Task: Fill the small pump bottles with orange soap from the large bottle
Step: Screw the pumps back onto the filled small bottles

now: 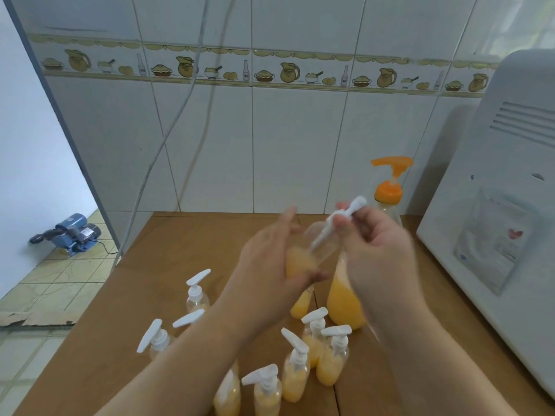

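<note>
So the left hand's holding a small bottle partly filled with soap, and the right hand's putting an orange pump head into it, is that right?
Not quite: the head view shows the pump head pinched by the right hand is white, not orange. The rest holds: the left hand holds the small bottle, partly filled with orange soap.

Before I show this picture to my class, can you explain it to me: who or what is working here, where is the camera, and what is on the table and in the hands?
No machine: a person works with bare hands, filmed by a camera worn on the head, looking down. The left hand holds a small bottle partly filled with orange soap. The right hand pinches a white pump top, its tube in the bottle's mouth. On the brown table stand more pump bottles, some filled, some empty, and the large bottle of soap. Behind stands an orange-topped dispenser.
</note>
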The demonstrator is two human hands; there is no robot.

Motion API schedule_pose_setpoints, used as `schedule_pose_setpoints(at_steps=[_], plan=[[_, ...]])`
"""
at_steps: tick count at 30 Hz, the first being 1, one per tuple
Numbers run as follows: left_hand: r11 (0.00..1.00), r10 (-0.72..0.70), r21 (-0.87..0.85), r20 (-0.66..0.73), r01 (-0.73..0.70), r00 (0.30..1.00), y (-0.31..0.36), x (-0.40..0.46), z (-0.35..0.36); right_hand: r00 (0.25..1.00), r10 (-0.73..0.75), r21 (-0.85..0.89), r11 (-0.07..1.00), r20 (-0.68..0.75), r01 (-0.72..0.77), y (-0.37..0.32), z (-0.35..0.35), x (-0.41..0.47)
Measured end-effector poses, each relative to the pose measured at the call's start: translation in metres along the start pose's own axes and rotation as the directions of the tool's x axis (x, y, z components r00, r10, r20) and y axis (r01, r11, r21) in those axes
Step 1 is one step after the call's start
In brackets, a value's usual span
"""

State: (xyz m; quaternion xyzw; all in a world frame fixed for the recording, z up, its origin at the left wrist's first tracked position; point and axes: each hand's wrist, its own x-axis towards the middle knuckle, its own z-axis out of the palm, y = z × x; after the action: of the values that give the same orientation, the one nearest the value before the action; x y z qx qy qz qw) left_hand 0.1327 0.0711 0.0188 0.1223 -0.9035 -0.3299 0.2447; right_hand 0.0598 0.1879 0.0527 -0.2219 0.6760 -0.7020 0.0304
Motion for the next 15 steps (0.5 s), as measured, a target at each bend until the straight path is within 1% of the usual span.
schedule_pose_setpoints(at_steps=[2, 4, 5, 6, 8, 9, 11, 13, 15], plan=[[0.996, -0.091, -0.012, 0.054, 0.091, 0.994, -0.009, 0.011, -0.008, 0.993, -0.076, 0.004, 0.997, -0.091, 0.077, -0.008, -0.018, 0.003], [0.971, -0.22, -0.072, 0.082, 0.226, 0.972, -0.025, 0.021, -0.009, 0.976, -0.136, -0.012, 0.991, -0.168, 0.136, -0.012, -0.037, 0.005], [0.947, -0.294, -0.103, 0.105, 0.304, 0.95, -0.034, 0.026, -0.006, 0.968, -0.165, -0.053, 0.986, -0.191, 0.157, -0.011, -0.047, 0.006], [0.921, -0.362, -0.101, 0.14, 0.377, 0.922, -0.043, 0.03, -0.002, 0.961, -0.188, -0.124, 0.978, -0.204, 0.165, -0.008, -0.056, 0.006], [0.889, -0.451, 0.036, 0.244, 0.456, 0.859, -0.06, 0.038, 0.009, 0.956, -0.206, -0.317, 0.939, -0.207, 0.134, 0.005, -0.071, 0.004], [0.879, -0.475, 0.127, 0.306, 0.459, 0.825, -0.065, 0.041, 0.016, 0.961, -0.188, -0.392, 0.915, -0.203, 0.096, 0.014, -0.077, 0.001], [0.861, -0.508, 0.236, 0.396, 0.45, 0.765, -0.072, 0.05, 0.031, 0.977, -0.101, -0.446, 0.895, -0.188, 0.006, 0.036, -0.084, -0.008], [0.854, -0.52, 0.236, 0.433, 0.464, 0.737, -0.077, 0.06, 0.045, 0.986, 0.012, -0.461, 0.883, -0.168, -0.09, 0.06, -0.086, -0.018], [0.853, -0.52, 0.223, 0.417, 0.471, 0.745, -0.082, 0.068, 0.055, 0.983, 0.117, -0.478, 0.861, -0.145, -0.173, 0.085, -0.086, -0.027]])
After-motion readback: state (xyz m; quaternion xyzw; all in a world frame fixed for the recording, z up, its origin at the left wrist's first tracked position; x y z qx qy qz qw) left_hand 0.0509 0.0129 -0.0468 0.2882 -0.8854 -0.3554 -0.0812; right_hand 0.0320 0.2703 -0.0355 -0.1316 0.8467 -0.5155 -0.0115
